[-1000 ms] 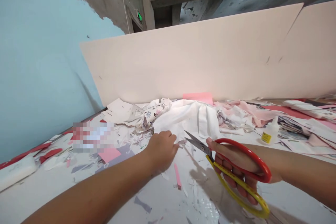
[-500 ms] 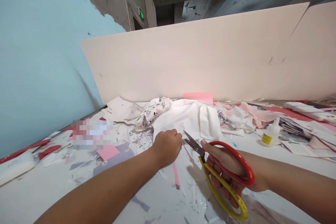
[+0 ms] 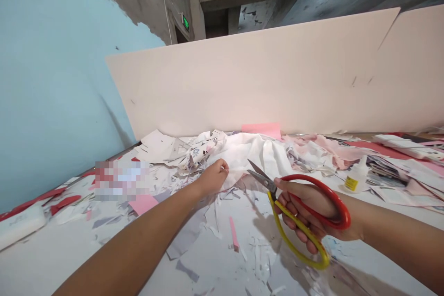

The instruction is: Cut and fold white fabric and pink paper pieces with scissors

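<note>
While your right hand (image 3: 310, 208) clasps scissors with red and yellow handles (image 3: 296, 222), steel blades apart, just beside a crumpled white cloth (image 3: 253, 153), your left hand (image 3: 213, 178) touches the cloth's edge; any pinch you cannot tell. Farther: a small white bottle with yellow label (image 3: 354, 176); an upright pale pink board (image 3: 263, 74).

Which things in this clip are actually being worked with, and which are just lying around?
Worked with: left hand touching the white cloth; right hand gripping the red-and-yellow-handled scissors.

Lying about: small glue bottle; pink paper sheet; stack of printed papers; pink paper strip.
</note>
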`<action>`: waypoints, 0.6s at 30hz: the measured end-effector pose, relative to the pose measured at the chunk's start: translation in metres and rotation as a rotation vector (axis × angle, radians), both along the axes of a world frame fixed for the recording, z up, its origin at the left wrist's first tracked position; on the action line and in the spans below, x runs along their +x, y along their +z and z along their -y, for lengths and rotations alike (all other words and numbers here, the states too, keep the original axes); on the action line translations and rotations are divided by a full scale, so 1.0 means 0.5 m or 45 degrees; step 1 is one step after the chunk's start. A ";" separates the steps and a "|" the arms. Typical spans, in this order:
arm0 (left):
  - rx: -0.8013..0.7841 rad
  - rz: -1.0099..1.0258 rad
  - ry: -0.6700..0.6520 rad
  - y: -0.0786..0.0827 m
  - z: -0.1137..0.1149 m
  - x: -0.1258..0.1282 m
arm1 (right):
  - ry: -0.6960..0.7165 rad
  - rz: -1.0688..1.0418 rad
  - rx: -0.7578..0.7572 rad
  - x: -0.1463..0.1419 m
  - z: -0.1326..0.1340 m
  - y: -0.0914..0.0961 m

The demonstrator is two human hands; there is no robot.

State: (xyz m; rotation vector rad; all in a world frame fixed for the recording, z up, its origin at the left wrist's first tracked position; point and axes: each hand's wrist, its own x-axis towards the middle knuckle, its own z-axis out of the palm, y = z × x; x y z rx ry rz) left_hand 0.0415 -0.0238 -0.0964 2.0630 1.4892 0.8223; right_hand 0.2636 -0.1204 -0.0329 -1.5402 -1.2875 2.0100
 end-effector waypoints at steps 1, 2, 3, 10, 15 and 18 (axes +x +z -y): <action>0.006 0.005 -0.001 -0.002 -0.003 -0.001 | -0.005 0.016 0.010 -0.004 0.000 0.000; 0.009 0.015 -0.004 -0.004 -0.005 -0.002 | -0.006 0.027 0.020 -0.007 0.000 0.000; 0.012 0.022 -0.014 -0.006 -0.005 -0.003 | -0.006 0.035 0.025 -0.011 -0.001 0.000; -0.306 0.253 -0.109 -0.008 0.006 -0.001 | -0.016 -0.021 0.051 -0.011 -0.002 -0.004; -0.111 0.102 -0.140 0.003 0.026 0.008 | -0.008 -0.015 0.041 -0.003 -0.004 -0.013; 0.300 -0.212 -0.129 0.012 0.048 0.018 | 0.014 -0.014 0.009 0.001 -0.001 -0.020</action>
